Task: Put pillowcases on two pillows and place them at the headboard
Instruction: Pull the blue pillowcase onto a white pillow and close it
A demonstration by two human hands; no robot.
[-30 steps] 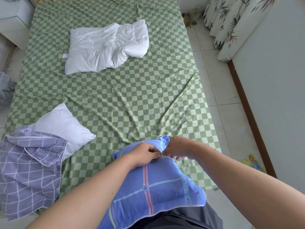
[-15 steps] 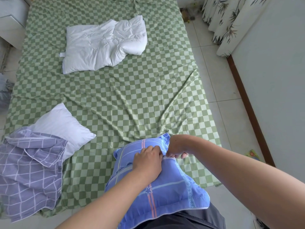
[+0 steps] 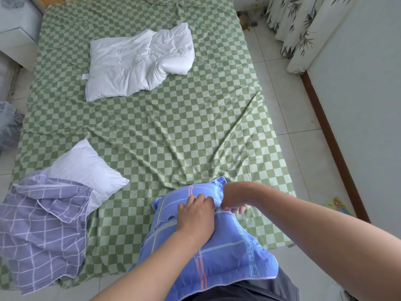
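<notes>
A pillow in a blue striped pillowcase [image 3: 227, 255] rests against my body at the foot of the bed. My left hand [image 3: 195, 218] lies on its top with the fingers pressed into the fabric. My right hand [image 3: 233, 202] pinches the case's upper right edge. A bare white pillow [image 3: 86, 172] lies at the left, partly under a purple grid pillowcase [image 3: 41, 231]. The wooden headboard [image 3: 39, 1] shows at the top left corner.
The bed has a green checkered sheet [image 3: 173, 131]. A folded white quilt [image 3: 138, 61] lies near the head of the bed. A white nightstand [image 3: 15, 29] stands at the far left. The tiled floor, a wall and a leaf-print curtain [image 3: 299, 25] are at the right.
My left hand has slid from pinching the case's far edge onto the pillow's top. The right hand stays on the edge. The view has tilted up a little.
</notes>
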